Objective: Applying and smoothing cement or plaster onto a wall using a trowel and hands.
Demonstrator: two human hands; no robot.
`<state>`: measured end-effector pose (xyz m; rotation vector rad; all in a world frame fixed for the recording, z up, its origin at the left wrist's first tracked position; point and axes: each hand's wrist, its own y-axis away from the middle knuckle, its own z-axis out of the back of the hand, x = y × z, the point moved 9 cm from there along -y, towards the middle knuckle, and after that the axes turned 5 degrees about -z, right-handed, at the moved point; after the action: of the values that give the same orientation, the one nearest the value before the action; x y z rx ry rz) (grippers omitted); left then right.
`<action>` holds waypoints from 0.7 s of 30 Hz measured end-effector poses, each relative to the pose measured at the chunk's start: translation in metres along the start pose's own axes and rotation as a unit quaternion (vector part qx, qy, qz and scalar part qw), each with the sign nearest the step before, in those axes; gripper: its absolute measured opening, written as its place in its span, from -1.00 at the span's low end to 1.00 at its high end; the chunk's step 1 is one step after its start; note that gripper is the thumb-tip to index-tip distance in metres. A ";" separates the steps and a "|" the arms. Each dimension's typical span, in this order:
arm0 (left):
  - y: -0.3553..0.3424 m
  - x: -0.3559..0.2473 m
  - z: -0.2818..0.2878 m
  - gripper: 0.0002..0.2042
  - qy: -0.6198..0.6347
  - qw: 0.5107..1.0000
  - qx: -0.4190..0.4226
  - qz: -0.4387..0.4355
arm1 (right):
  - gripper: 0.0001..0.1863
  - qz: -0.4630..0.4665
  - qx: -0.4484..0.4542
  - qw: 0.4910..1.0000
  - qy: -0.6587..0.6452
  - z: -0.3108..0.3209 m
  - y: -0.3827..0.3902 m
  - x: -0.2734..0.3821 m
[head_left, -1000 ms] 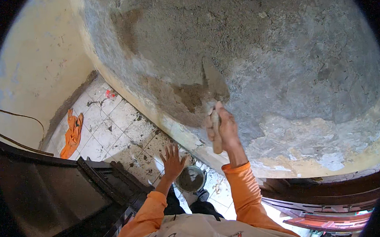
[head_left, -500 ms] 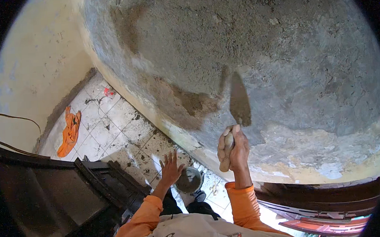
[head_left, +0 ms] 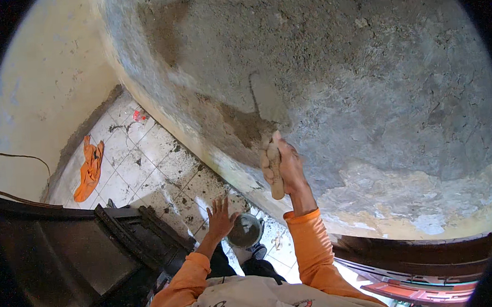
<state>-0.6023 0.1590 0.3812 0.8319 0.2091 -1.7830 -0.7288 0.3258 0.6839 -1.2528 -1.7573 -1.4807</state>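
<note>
A large wall (head_left: 388, 107) fills the far and right parts of the scene, its rough grey plaster giving way to pale, flaking patches and a cream strip along the near edge, while a yellowish wall (head_left: 47, 80) stands at the far left. Between them runs a floor of white tiles (head_left: 157, 166) spattered with dark crumbs, bearing a crumpled orange cloth (head_left: 90, 170) on the left and a small red item (head_left: 139, 115) farther off. The right hand (head_left: 289, 165) grips a trowel (head_left: 270, 103) by its wooden handle, thumb laid along the top; the grey blade points away to the far side over the rough plaster, beside a damp brown patch (head_left: 239, 125), though whether its whole face touches the wall cannot be told. The left hand (head_left: 221, 220) is free of any object, fingers spread, above the floor and just left of a bucket (head_left: 246, 246) with grey material inside. A shoe (head_left: 259, 252) shows beside the bucket on its near side, and dark furniture (head_left: 45, 247) takes up the near left.
</note>
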 end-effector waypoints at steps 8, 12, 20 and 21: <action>0.000 0.007 0.004 -0.13 0.008 1.000 0.009 0.001 | -0.47 0.004 -0.020 0.998 0.056 0.027 0.011 -0.034; 0.002 0.005 0.005 -0.13 0.008 1.000 0.026 0.005 | -0.49 0.036 -0.015 0.998 0.041 0.027 0.038 -0.013; -0.001 -0.005 -0.004 -0.15 -0.009 0.999 0.001 -0.033 | -0.49 -0.001 0.010 0.999 -0.032 0.045 0.036 -0.002; -0.001 -0.008 -0.001 -0.16 0.000 1.000 -0.006 -0.030 | -0.49 -0.001 0.010 0.999 -0.030 0.050 0.040 -0.009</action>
<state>-0.6016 0.1662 0.3847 0.8251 0.2468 -1.8353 -0.6811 0.3690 0.6818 -1.2987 -1.8084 -1.4357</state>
